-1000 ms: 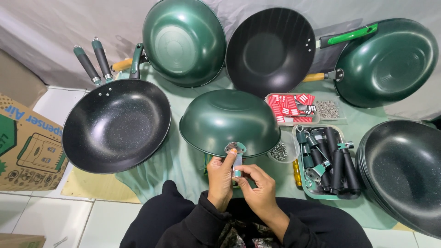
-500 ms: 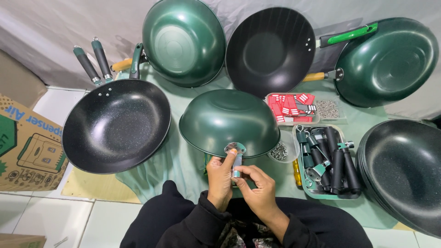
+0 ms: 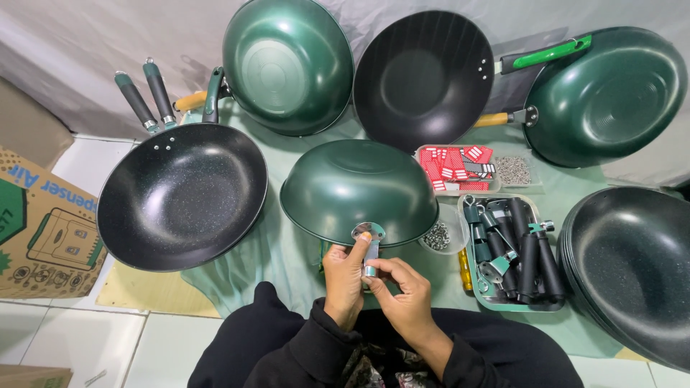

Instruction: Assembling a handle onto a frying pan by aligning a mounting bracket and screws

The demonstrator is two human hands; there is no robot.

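Note:
An upturned green wok (image 3: 358, 187) rests bottom-up on the pale green cloth in front of me. A small metal handle bracket (image 3: 369, 238) sits against its near rim. My left hand (image 3: 343, 276) pinches the bracket from the left, thumb on its round plate. My right hand (image 3: 402, 291) grips the bracket's lower stem from the right. Both hands touch each other just below the wok's rim.
A black wok with two handles (image 3: 182, 196) lies at the left, a stack of black woks (image 3: 632, 266) at the right. Green and black woks (image 3: 424, 75) lean at the back. A tray of dark handles (image 3: 512, 251), a red-packet box (image 3: 453, 165), screws (image 3: 436, 235) and a cardboard box (image 3: 39, 230) surround me.

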